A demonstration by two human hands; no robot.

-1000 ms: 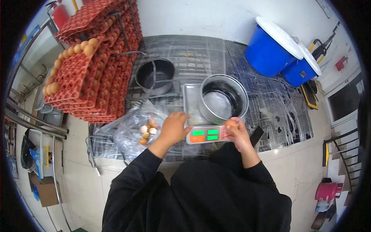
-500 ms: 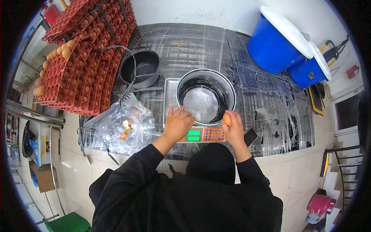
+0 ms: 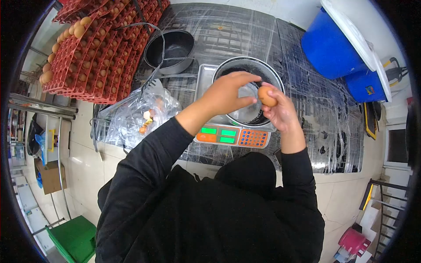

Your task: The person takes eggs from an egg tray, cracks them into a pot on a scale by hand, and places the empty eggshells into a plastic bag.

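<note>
A brown egg (image 3: 267, 96) is held in the fingers of my right hand (image 3: 280, 110), above the right part of a round metal pot (image 3: 277, 74). My left hand (image 3: 229, 94) reaches over the pot from the left, its thumb and fingers apart and empty, close to the egg. The pot rests on the tray of a digital scale (image 3: 232, 136) with lit green displays and an orange keypad. To the left, a clear plastic bag (image 3: 125, 120) holds broken eggshells (image 3: 146, 120).
Stacked red egg trays (image 3: 94, 65) stand at the back left, beside a dark pot (image 3: 170, 50) with a cable across it. Blue bins (image 3: 331, 46) with white lids are at the back right. A green bin (image 3: 72, 239) is at the lower left.
My left hand has risen from the pot's near edge to over the pot. My right hand has lifted the egg from the near rim to above the pot. The camera view has shifted.
</note>
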